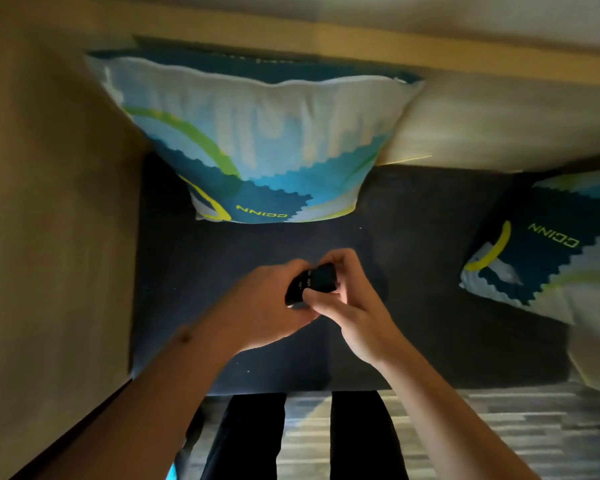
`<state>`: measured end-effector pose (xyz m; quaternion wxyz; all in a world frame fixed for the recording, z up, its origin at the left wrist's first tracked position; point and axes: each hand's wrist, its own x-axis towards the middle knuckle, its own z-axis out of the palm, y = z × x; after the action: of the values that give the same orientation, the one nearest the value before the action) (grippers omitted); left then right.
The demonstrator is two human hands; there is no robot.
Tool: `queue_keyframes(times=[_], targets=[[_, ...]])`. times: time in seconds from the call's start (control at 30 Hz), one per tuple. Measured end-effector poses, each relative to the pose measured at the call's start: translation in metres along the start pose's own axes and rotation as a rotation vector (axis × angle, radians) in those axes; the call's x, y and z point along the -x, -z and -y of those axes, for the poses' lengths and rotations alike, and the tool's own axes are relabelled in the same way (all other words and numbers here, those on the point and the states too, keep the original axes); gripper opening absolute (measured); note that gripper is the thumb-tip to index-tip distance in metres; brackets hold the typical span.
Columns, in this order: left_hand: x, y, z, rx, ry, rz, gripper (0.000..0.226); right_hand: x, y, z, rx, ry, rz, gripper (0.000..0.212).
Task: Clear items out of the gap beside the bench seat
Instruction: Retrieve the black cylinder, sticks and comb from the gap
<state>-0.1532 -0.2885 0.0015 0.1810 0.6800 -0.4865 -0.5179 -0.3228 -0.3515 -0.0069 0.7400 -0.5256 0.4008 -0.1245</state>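
Note:
A small black remote control (310,283) with faint white markings is held above the dark blue bench seat (423,258). My left hand (267,306) grips its near end from the left. My right hand (350,303) pinches its far end from the right, fingers curled over it. Both hands meet over the middle of the seat. The gap between the seat and the wooden side panel (56,237) runs down the seat's left edge (137,271); it is dark and I cannot see into it.
A blue, white and green printed cushion (253,140) leans against the backrest. A second matching cushion (548,251) lies at the right. A cream backrest pad (506,129) sits behind. My dark trouser legs (246,438) stand on striped flooring (499,431) below the seat's front edge.

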Motion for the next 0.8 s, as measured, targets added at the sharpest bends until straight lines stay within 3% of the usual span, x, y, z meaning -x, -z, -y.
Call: queue_keyframes(times=[0.2, 0.23, 0.43, 0.6, 0.8], targets=[[-0.043, -0.046, -0.027, -0.027, 0.159, 0.05, 0.019, 0.001, 0.057, -0.008, -0.073, -0.069, -0.043, 0.036], [-0.067, -0.074, -0.045, 0.007, 0.185, 0.044, 0.016, 0.001, 0.095, -0.015, -0.106, -0.103, -0.052, 0.039], [-0.108, -0.112, -0.072, 0.161, 0.314, -0.076, 0.006, -0.021, 0.154, -0.024, -0.068, -0.165, -0.011, 0.043], [-0.167, -0.138, -0.097, 0.066, 0.261, 0.01, 0.015, -0.03, 0.225, -0.029, -0.1, -0.206, 0.013, 0.042], [-0.223, -0.151, -0.103, 0.161, 0.257, 0.246, 0.016, -0.046, 0.286, -0.048, -0.113, -0.18, -0.058, 0.036]])
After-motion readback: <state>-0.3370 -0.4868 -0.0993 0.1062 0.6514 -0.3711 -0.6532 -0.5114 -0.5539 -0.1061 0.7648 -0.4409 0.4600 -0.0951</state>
